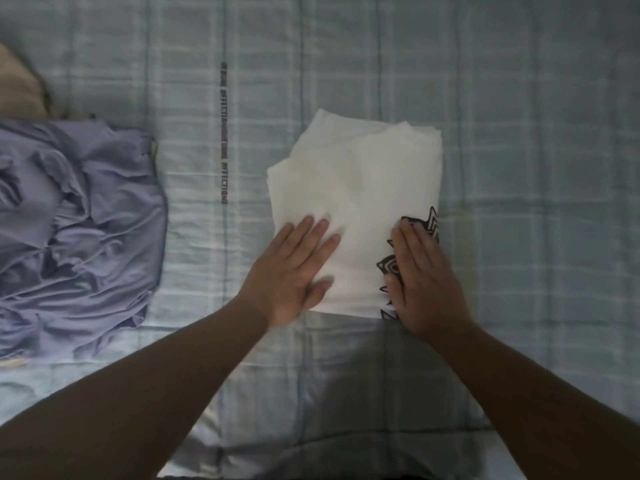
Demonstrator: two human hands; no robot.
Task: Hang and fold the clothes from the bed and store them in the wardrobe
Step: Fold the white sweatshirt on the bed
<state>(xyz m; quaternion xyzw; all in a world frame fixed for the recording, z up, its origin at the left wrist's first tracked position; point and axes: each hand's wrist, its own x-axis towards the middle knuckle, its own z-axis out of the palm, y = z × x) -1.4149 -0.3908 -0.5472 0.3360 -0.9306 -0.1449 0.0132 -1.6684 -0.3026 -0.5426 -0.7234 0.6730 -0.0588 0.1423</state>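
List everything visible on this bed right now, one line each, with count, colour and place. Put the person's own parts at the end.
Folded white cotton garment with a black geometric print: one, white with black print at its right edge, centre of the bed, under both hands.
Crumpled lavender fabric garment: one, lavender, left side of the bed, unfolded.
Tan rounded soft item: one, tan, far left edge above the lavender garment; too cut off to identify.
Pale blue checked bedspread: one, pale blue with a dark printed text strip left of centre, covers the whole view.
Left hand: one, flat, palm down on the white garment's lower left.
Right hand: one, flat, palm down over the print.
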